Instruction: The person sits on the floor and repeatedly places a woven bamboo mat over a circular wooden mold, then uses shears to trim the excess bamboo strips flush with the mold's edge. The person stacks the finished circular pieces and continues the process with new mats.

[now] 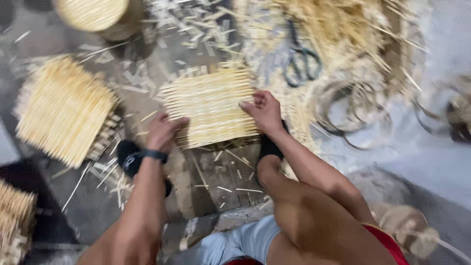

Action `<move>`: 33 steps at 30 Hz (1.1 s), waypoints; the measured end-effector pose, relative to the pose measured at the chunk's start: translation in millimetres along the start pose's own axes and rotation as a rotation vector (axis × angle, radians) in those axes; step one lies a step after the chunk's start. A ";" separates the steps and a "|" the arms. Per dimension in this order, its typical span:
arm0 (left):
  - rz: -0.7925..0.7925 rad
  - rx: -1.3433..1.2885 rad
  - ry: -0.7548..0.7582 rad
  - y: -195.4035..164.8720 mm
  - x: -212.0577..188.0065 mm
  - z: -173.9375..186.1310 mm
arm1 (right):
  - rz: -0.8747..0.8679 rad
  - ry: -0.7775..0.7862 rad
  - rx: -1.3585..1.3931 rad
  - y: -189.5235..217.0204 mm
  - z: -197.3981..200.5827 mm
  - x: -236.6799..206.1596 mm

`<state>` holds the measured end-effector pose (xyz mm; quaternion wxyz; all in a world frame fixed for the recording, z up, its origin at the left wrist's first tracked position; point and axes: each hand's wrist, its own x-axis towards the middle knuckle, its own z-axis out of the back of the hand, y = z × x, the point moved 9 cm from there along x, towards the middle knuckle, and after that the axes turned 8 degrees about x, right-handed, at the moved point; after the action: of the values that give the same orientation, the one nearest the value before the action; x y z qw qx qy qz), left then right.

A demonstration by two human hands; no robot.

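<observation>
The fingers [172,122] of the left hand [163,131] lie loosely together and flat on the lower left edge of a woven mat of pale bamboo strips [211,105], pressing on it rather than pinching it. The fingers [251,104] of the right hand [265,112] are curled and a little spread, their tips resting on the mat's right edge; the picture is too blurred to tell whether they nip a single strip. Both hands thus hold the mat from either side.

The mat lies on the floor [216,181] directly ahead of the person, its strips running roughly crosswise, their ends sticking out unevenly at the sides. A dark band [153,155] circles the left wrist. Below each hand a foot in a black sock shows: the left foot [128,158] just beside the left wrist, the right foot [269,146] under the right wrist, near the mat's lower right corner.

To the left, well apart from the mat, lies a second block of upright bamboo sticks [64,110]. At the top left stands a round woven basket [95,14]. Above the mat and to its right, a pair of dark scissors [300,61] rests among a heap of loose bamboo shavings [343,29]. Near the scissors lie coils of thin hoops [351,113]. Short offcuts are scattered over the floor around the mat.
</observation>
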<state>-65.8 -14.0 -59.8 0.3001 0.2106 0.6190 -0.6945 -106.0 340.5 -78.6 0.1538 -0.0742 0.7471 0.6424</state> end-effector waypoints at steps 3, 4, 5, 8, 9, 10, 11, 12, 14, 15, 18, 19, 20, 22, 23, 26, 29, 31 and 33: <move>0.070 0.116 -0.193 9.9 -16.2 18.7 | 0.260 -0.185 0.050 41.4 100.0 -14.4; 0.044 0.086 -0.225 5.5 -22.3 27.1 | 0.323 -0.323 -0.128 62.4 146.6 -24.4; 0.020 0.054 -0.265 3.2 -30.9 34.2 | 0.380 -0.453 -0.305 85.7 192.9 -40.2; -0.050 0.022 -0.357 -7.1 -53.7 60.8 | 0.378 -0.640 -0.847 123.4 277.6 -77.9; -0.078 -0.043 -0.366 -11.5 -56.8 66.8 | 0.279 -0.596 -1.007 119.1 295.2 -79.5; -0.103 -0.110 -0.376 -14.0 -60.2 69.6 | 0.177 -0.546 -1.162 108.2 307.9 -79.7; -0.161 -0.092 -0.394 -20.6 -64.4 69.1 | 0.176 -0.506 -1.063 99.2 317.4 -77.4; -0.217 -0.077 -0.415 -26.4 -71.1 66.8 | 0.177 -0.461 -0.966 90.5 325.0 -71.7; -0.418 -0.002 -0.444 -49.8 -92.4 56.9 | 0.081 -0.421 -0.714 75.8 337.1 -57.0; -0.567 0.059 -0.449 -70.2 -106.7 45.5 | -0.011 -0.424 -0.558 74.6 337.7 -48.2; -0.839 0.254 -0.458 -136.0 -162.0 6.3 | 0.270 -0.462 -0.769 155.5 309.9 -52.6; -0.899 0.319 -0.465 -159.2 -183.0 -12.2 | 0.467 -0.475 -0.949 204.9 287.0 -61.7; -1.001 0.399 -0.439 -185.8 -205.4 -35.4 | 0.642 -0.349 -0.987 247.8 253.2 -69.6; -1.246 0.502 -0.331 -231.5 -255.4 -89.2 | 0.736 -0.083 -0.974 313.3 185.8 -90.4; -1.394 0.522 -0.248 -250.6 -282.7 -117.8 | 0.662 0.049 -0.927 335.3 149.8 -99.5; -1.341 0.321 -0.162 -279.1 -330.4 -161.4 | 0.911 0.422 -0.911 407.7 34.6 -161.8; -0.863 -0.119 0.089 -271.3 -328.8 -156.1 | 1.162 0.511 -0.964 454.8 -33.0 -216.7; -0.622 -0.369 0.227 -263.3 -323.3 -140.2 | 1.264 0.536 -1.007 466.8 -66.6 -234.5; -0.414 -0.368 0.310 -254.9 -313.2 -126.5 | 1.328 0.652 -1.052 456.4 -102.0 -249.5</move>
<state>-19.6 173.2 316.9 0.0874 0.1256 0.8025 -0.5767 -25.6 293.3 443.2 -0.5209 0.1329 0.2527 0.8045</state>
